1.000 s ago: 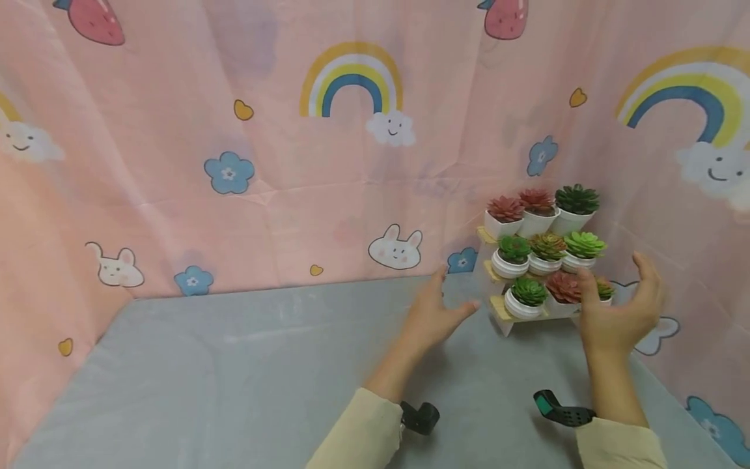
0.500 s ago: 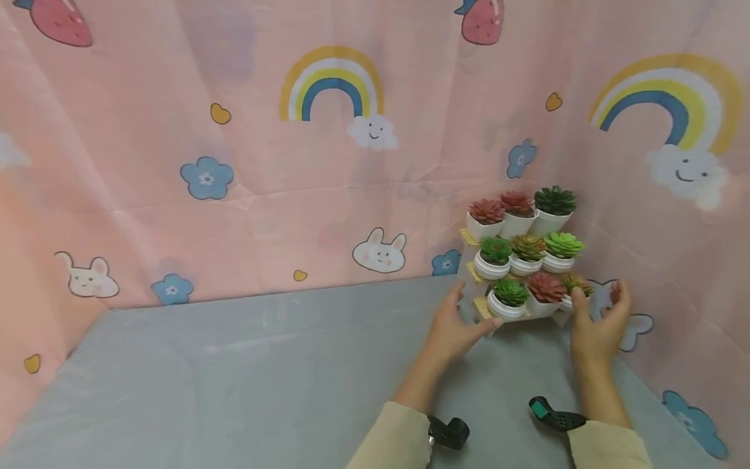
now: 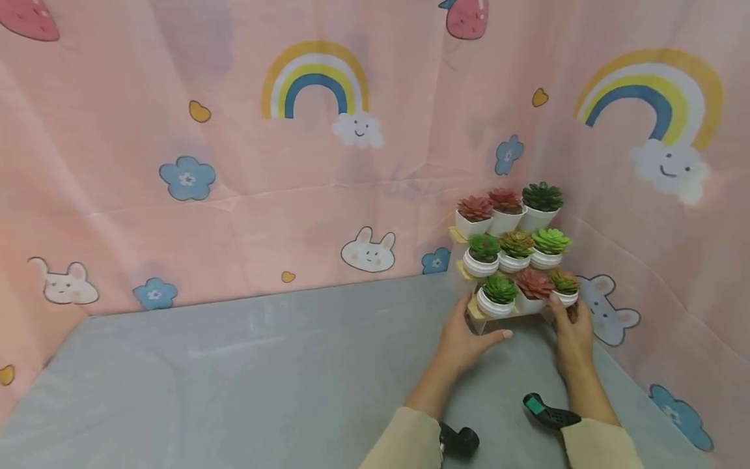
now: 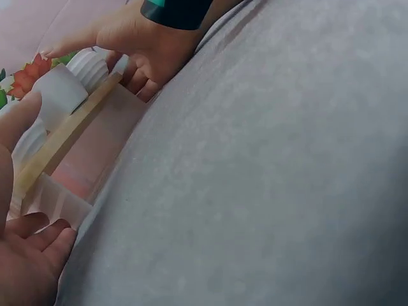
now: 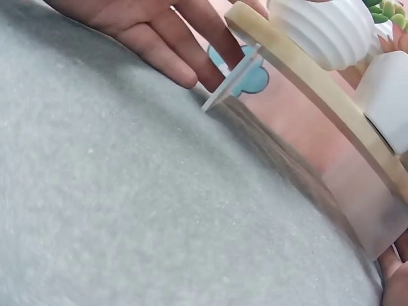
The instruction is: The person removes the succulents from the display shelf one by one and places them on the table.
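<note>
A three-tier plant stand (image 3: pixel 477 311) with wooden shelves and clear side panels carries small succulents in white pots. My left hand (image 3: pixel 459 339) is at its left end. Its fingers touch the clear side panel (image 5: pixel 231 78), while the thumb points out in front of the lowest shelf (image 4: pixel 67 137). At the other end, my right hand (image 3: pixel 574 339) holds the stand, fingers curled round the side and thumb by the pot of the front-right succulent (image 3: pixel 564 283). A green succulent (image 3: pixel 498 290) and a reddish one (image 3: pixel 534 284) share that lowest shelf. The right fingertips are partly hidden.
The stand is on a grey-covered table (image 3: pixel 263 378), in the back right corner. A pink printed curtain (image 3: pixel 281 215) hangs behind and along the right side. Each wrist bears a black camera mount (image 3: pixel 549 412).
Both hands have moved in to the stand's two ends from apart. The right fingers have curled round its side. The head view has swung slightly right.
</note>
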Motion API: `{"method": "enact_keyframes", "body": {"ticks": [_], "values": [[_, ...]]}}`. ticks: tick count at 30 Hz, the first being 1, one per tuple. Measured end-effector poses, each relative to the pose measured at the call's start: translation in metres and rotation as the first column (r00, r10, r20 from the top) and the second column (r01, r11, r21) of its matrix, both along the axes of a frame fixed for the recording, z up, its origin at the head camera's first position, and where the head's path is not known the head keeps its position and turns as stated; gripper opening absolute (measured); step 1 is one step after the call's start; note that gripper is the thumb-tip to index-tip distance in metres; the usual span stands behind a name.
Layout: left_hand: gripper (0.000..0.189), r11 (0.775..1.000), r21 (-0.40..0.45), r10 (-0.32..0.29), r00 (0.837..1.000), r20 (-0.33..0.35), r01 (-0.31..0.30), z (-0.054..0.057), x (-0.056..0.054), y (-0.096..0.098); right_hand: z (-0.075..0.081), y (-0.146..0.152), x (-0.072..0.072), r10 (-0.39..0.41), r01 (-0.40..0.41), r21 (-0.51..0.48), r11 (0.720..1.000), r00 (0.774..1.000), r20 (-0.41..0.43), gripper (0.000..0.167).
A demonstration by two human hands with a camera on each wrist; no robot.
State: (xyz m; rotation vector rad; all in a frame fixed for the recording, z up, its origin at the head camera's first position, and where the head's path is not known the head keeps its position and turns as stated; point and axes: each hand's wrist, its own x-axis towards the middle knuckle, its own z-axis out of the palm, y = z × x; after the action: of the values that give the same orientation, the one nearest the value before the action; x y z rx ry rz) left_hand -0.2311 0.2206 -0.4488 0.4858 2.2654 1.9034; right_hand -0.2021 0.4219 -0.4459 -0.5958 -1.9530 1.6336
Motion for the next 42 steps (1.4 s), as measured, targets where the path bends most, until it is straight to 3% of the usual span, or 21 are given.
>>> {"method": "enact_keyframes", "body": {"ticks": [5, 8, 13, 18, 21, 26, 31, 34, 38, 42], "values": [[0.094, 0.995, 0.098, -0.01, 1.0, -0.027, 0.012, -0.005, -0.001, -0.002, 0.001, -0.001, -0.001, -0.068, 0.066, 0.051, 0.997, 0.997, 0.027, 0.067], [0.093, 0.995, 0.101, -0.005, 1.0, -0.028, 0.008, -0.007, -0.001, -0.003, 0.0, 0.001, 0.002, -0.089, 0.082, 0.092, 0.992, 0.993, 0.081, 0.069], [0.1, 0.994, 0.104, 0.022, 1.0, -0.014, -0.021, -0.01, -0.002, -0.005, 0.001, 0.006, 0.006, 0.03, -0.052, 0.115, 0.992, 0.982, 0.185, 0.079], [0.099, 0.988, 0.137, 0.066, 0.998, -0.002, -0.065, -0.01, -0.004, -0.005, 0.001, 0.009, 0.005, 0.123, -0.171, 0.182, 0.968, 0.961, 0.246, 0.092], [0.092, 0.985, 0.157, 0.067, 0.998, -0.009, -0.065, -0.009, -0.006, -0.007, 0.0, 0.009, 0.005, 0.144, -0.196, 0.224, 0.955, 0.963, 0.228, 0.095], [0.085, 0.978, 0.188, 0.085, 0.996, 0.006, -0.085, -0.01, -0.007, -0.007, -0.006, 0.014, 0.007, 0.21, -0.235, 0.24, 0.942, 0.97, 0.125, 0.095], [0.084, 0.977, 0.196, 0.089, 0.996, 0.011, -0.09, -0.011, -0.005, -0.007, -0.013, 0.018, 0.009, 0.322, -0.311, 0.214, 0.926, 0.947, -0.017, 0.095], [0.084, 0.975, 0.201, 0.093, 0.996, -0.001, -0.091, -0.011, -0.004, -0.007, -0.014, 0.019, 0.01, 0.315, -0.306, 0.247, 0.919, 0.949, 0.001, 0.091], [0.078, 0.971, 0.213, 0.112, 0.994, -0.015, -0.106, -0.011, -0.006, -0.007, -0.012, 0.018, 0.01, 0.25, -0.268, 0.311, 0.912, 0.963, 0.098, 0.091], [0.073, 0.962, 0.247, 0.113, 0.994, 0.009, -0.112, -0.011, -0.009, -0.009, -0.011, 0.017, 0.008, 0.235, -0.264, 0.286, 0.921, 0.963, 0.131, 0.094]]}}
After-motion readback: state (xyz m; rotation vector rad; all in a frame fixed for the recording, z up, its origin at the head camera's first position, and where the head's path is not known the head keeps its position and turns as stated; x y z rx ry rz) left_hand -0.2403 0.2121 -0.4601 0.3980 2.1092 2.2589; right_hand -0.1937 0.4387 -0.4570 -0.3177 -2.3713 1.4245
